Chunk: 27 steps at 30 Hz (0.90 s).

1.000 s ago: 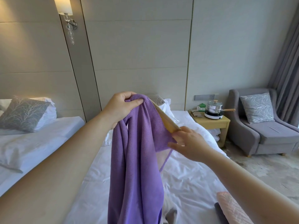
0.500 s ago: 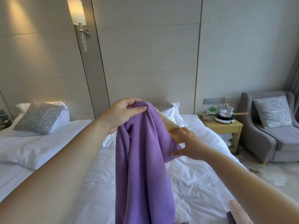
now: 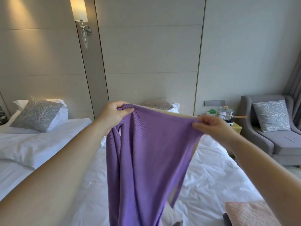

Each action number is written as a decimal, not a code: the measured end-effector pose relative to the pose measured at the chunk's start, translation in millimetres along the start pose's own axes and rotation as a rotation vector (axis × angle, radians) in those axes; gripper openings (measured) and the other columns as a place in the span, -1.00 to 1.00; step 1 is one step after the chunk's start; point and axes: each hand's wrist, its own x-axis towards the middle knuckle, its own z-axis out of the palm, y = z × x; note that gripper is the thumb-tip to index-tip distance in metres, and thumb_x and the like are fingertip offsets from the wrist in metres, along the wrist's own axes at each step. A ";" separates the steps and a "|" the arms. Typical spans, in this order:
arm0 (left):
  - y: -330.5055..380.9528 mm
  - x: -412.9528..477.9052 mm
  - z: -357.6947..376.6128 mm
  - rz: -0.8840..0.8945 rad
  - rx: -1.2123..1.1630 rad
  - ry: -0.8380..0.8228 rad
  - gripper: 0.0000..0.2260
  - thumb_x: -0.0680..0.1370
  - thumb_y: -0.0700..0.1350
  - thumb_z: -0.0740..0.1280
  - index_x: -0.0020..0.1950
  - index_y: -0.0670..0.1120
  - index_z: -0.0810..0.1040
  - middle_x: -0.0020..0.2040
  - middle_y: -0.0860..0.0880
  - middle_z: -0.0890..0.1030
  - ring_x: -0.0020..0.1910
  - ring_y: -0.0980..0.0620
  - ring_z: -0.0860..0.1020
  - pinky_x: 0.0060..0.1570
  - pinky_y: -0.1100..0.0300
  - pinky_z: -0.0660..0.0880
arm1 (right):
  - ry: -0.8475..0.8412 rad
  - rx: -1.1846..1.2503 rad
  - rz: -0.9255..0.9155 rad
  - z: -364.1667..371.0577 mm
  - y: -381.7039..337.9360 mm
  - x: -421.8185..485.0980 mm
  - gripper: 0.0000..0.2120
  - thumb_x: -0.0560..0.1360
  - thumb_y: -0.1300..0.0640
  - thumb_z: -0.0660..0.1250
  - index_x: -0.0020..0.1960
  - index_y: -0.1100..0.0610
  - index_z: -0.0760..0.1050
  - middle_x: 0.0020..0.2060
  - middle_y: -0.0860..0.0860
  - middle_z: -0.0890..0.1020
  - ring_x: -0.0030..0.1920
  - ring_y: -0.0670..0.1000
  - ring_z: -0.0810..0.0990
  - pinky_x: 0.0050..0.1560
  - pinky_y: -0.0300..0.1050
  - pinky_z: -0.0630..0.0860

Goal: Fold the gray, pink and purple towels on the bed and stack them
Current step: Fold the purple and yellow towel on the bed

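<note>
Hands, left hand (image 3: 114, 114) and right hand (image 3: 211, 126), each pinch a top corner of the purple towel (image 3: 146, 160) above the bed (image 3: 211, 173), stretching its edge taut for folding.

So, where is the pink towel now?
In the head view the pink towel lies on the bed, bottom right, right of the hanging purple towel.

We record the purple towel (image 3: 146, 160) as uniform violet with a fine woven grain and a beige reverse at its top edge. The pink towel (image 3: 247, 212) is pale with a raised pattern; the gray towel (image 3: 226, 221) is dark. The bed sheet (image 3: 211, 176) is white. The armchair (image 3: 270, 144) is gray; the cushion (image 3: 38, 114) is gray with white branches.
</note>
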 end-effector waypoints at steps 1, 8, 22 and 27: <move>5.5 2.6 0.4 0.022 0.000 0.008 -0.89 0.50 -0.24 0.40 0.02 -0.16 0.62 -0.20 -0.04 0.61 -0.28 0.14 0.57 -0.23 0.43 0.51 | 0.051 0.083 -0.043 -9.7 -17.1 4.4 -0.88 0.51 0.22 0.36 -0.18 0.24 0.54 -0.33 0.07 0.51 -0.28 -0.04 0.45 -0.18 -0.16 0.37; 49.8 33.7 -4.8 0.183 -0.080 0.114 -0.97 0.48 -0.12 0.44 -0.10 -0.02 0.62 -0.16 0.04 0.64 -0.12 0.10 0.57 -0.02 0.28 0.49 | 0.286 0.139 -0.229 -44.5 -101.0 40.3 -0.86 0.42 0.17 0.46 -0.27 -0.02 0.60 -0.32 -0.06 0.60 -0.24 -0.06 0.54 -0.17 -0.19 0.50; -74.8 -13.2 16.6 -0.431 0.329 -0.258 -0.63 0.52 0.18 0.32 -0.09 -0.13 0.63 -0.09 -0.04 0.46 -0.09 0.01 0.43 -0.08 0.17 0.38 | -0.131 0.151 0.351 37.2 16.0 14.6 -0.94 0.45 0.18 0.44 -0.20 0.11 0.60 -0.31 0.05 0.48 -0.29 -0.03 0.44 -0.30 -0.20 0.44; -63.6 -22.8 31.9 -0.432 0.136 -0.385 -0.80 0.57 -0.01 0.32 -0.14 -0.09 0.63 -0.20 0.02 0.52 -0.22 0.09 0.45 -0.22 0.28 0.40 | -0.261 0.269 0.313 48.5 15.3 4.9 -0.91 0.44 0.22 0.43 -0.22 0.09 0.59 -0.33 0.00 0.53 -0.30 -0.05 0.50 -0.29 -0.23 0.51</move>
